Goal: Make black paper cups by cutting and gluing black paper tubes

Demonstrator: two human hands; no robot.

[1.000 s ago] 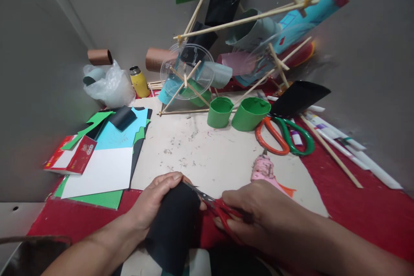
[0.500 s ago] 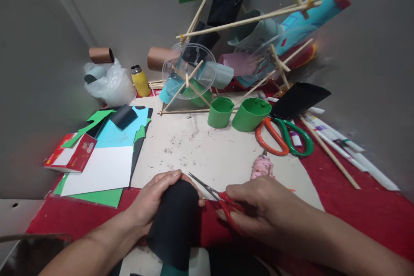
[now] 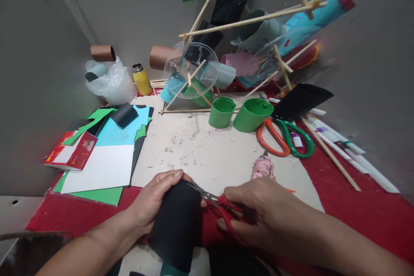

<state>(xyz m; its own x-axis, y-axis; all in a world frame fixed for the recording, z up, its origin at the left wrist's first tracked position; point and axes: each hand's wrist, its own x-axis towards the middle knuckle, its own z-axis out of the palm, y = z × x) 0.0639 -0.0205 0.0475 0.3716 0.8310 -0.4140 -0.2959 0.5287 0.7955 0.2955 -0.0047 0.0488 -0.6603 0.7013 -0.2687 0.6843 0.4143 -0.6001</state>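
Observation:
My left hand [image 3: 161, 194] is wrapped round a black paper tube [image 3: 176, 224] near the front edge, its thumb on the tube's upper left rim. My right hand [image 3: 258, 207] grips the red handles of a pair of scissors [image 3: 211, 197]. The blades point left and lie over the tube's upper rim, slightly apart. Just beyond my right hand is a pink wrapped object [image 3: 262, 167]. Two green paper cups [image 3: 221, 113] stand farther back on the beige board [image 3: 174, 146].
A wooden stick frame [image 3: 252, 21] with paper tubes and clear plastic discs rises at the back. Paper sheets [image 3: 100, 168] lie left, with a yellow bottle [image 3: 141, 81] behind. Scissors with orange [image 3: 274, 140] and green handles and white rolled tubes [image 3: 375, 170] lie right.
The scissors have moved left, so their blades now overlap the black tube's rim and look wider apart. The view has shifted slightly.

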